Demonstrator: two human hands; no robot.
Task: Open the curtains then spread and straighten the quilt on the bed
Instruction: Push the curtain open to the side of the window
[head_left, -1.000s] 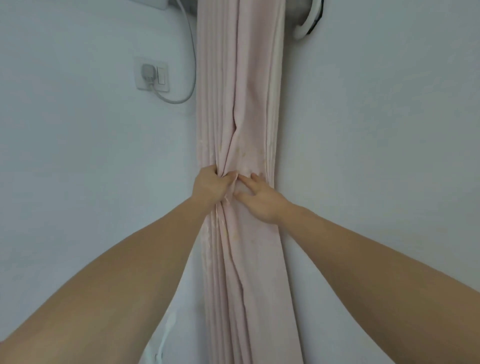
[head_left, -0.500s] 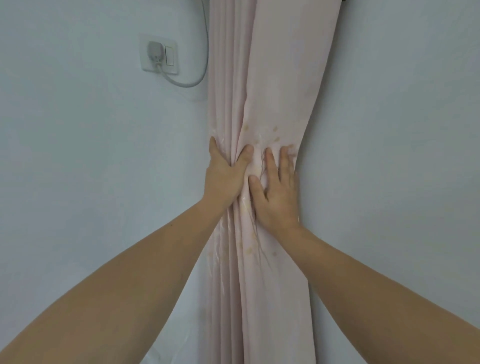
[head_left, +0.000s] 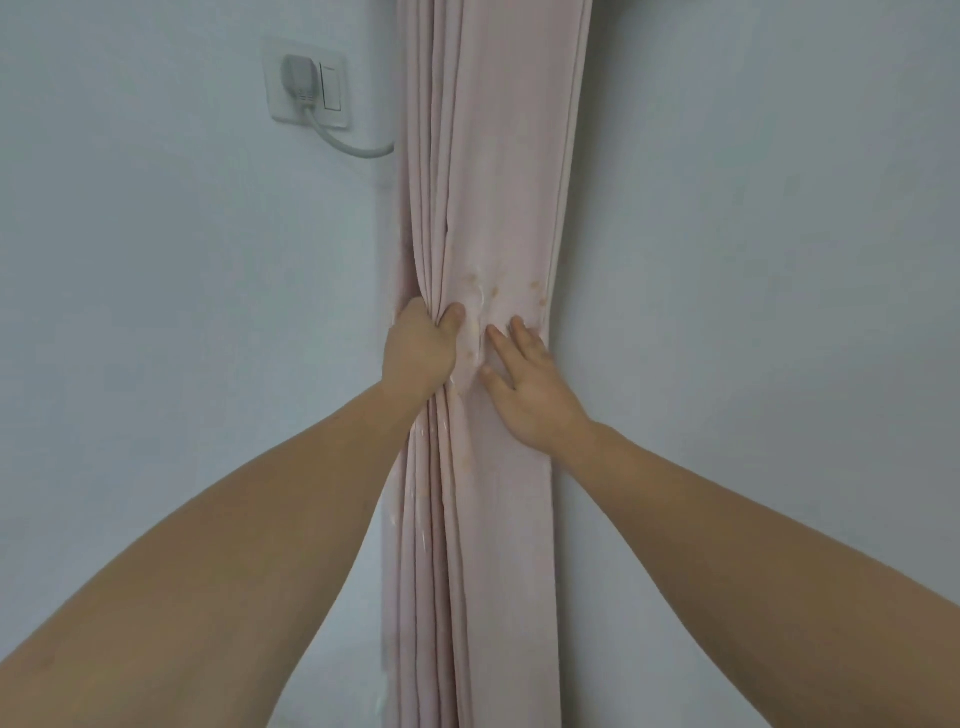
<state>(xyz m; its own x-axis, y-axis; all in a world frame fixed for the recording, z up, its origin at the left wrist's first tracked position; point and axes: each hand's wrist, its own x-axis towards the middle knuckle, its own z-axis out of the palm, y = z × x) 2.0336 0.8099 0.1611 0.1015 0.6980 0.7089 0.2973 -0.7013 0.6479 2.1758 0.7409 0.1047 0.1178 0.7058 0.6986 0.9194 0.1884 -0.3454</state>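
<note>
Head view, starting nearest me: my two bare forearms run in from the lower corners of the frame and meet at its centre. My left hand is clenched around the left-hand folds of the curtain, thumb over the front of the bunch and fingers wrapped behind it. My right hand is not gripping; it lies flat and released against the wider front panel, fingers spread and pointing up, pressing the cloth toward the wall.

That pink curtain hangs as a gathered column down the middle of the frame, from the top edge to the bottom, pinched narrowest where my hands meet. I judge it light, soft and limp: it creases around my thumb and will follow a pull without resistance, though loose folds could slip out of a one-handed grip. Small brownish spots mark the fabric just above my hands. The best hold, I think, is around the whole bunch at this pinched waist.

Farther back, in the upper left of the frame, a wall socket carries a grey plug, its cable curving right behind the curtain's edge.

No containers are in sight, and neither the bed nor the quilt shows
</note>
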